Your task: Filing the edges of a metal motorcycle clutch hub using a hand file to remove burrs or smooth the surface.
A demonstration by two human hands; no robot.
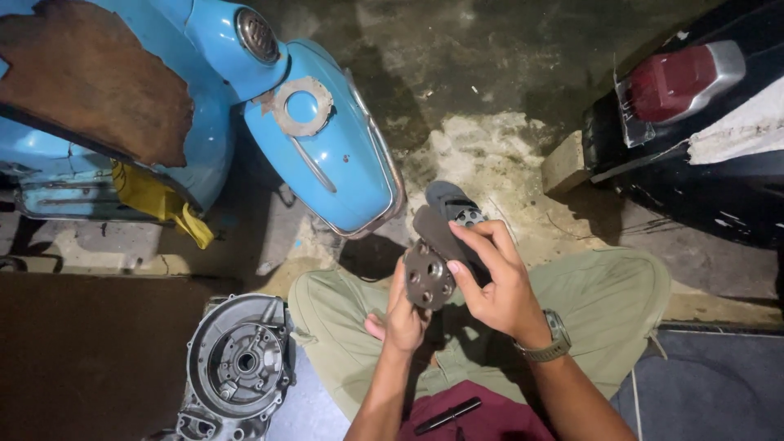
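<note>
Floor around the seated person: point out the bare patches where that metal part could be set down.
Bare concrete floor lies open between the blue scooter and the black scooter. A pale patch beside the brick is free. It is crowded by the engine casing and under both hands holding the metal part.

Dull grey metal disc (428, 284), dark holes, at centre. Sky-blue scooter body (327, 155) at 10 o'clock, rust-brown patch (98, 82), yellow rag (159, 200). Black scooter (719, 188) at 2 o'clock, red tail light (678, 82). Olive-green trousers (604, 302), maroon shirt (490, 416). Silver-grey engine casing (237, 363) at 7 o'clock. Grey stained concrete floor (490, 65).
</note>
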